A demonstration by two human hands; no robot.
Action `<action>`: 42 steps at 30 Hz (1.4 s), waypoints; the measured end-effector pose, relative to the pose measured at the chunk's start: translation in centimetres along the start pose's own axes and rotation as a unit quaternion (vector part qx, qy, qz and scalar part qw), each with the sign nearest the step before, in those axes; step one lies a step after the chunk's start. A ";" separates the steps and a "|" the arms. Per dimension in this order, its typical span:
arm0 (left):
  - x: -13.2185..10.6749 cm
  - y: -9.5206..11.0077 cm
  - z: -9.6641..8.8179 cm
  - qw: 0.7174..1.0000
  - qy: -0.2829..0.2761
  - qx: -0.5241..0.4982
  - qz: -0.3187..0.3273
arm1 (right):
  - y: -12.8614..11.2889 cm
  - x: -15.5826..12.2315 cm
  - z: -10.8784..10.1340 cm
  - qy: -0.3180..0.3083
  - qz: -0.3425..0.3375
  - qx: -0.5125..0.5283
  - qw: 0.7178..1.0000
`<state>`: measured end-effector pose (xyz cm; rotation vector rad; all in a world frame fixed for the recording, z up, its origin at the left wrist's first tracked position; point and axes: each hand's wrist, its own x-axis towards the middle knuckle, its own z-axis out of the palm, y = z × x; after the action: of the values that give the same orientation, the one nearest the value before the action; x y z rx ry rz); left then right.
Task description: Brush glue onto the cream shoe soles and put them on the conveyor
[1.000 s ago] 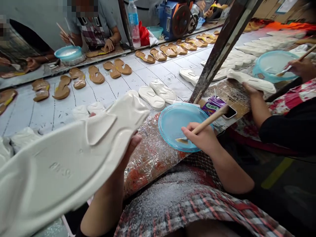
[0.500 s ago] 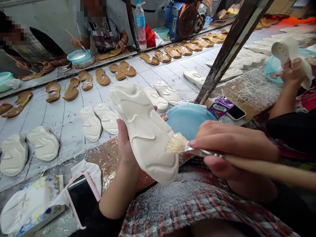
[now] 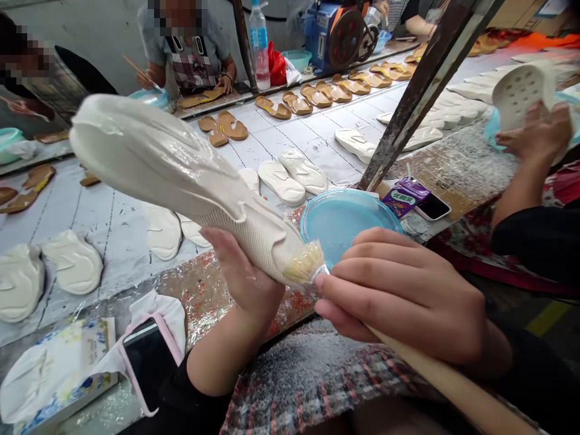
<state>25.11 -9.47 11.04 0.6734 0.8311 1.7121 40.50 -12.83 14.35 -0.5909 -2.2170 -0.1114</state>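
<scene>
Workshop light fell on a long worktop partly sheeted in glue-flecked plastic, with paired white foam soles and tan insoles laid out in rows on a marked white board beyond it. Nearest the camera, a white moulded shoe sole, its face glossy and wet-looking, was held up almost level, one end pointing up and left over the board. The left hand was cupped beneath its ridged side, fingers partly open and carrying the sole's weight. The right hand was closed firmly around a wooden-handled brush, whose pale bristles pressed against the sole's lower end, above a blue plastic plate. To the right, a co-worker's hand held a perforated sole.
</scene>
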 end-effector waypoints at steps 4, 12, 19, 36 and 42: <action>0.5 0.4 1.0 0.992 0.034 -0.057 0.105 | 0.0 -1.2 0.0 -0.039 0.009 -0.007 0.999; 2.9 -0.8 -0.6 0.987 0.104 -0.029 0.116 | 0.7 -2.6 1.4 -0.014 0.023 -0.101 0.994; 2.5 0.1 -3.4 0.996 -0.054 -0.067 -0.024 | 3.8 -0.7 -0.7 -0.041 0.057 0.200 0.977; 2.4 -0.2 -4.7 0.987 -0.057 -0.110 -0.098 | 0.7 -1.0 1.9 0.022 0.052 0.243 0.969; 2.1 -0.1 -3.6 0.986 0.040 -0.077 -0.143 | 1.1 0.0 4.9 0.040 0.034 0.160 0.986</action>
<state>21.80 -8.12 8.91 0.3636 0.7994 1.5298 37.54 -10.51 10.99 -0.4743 -2.0770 0.2487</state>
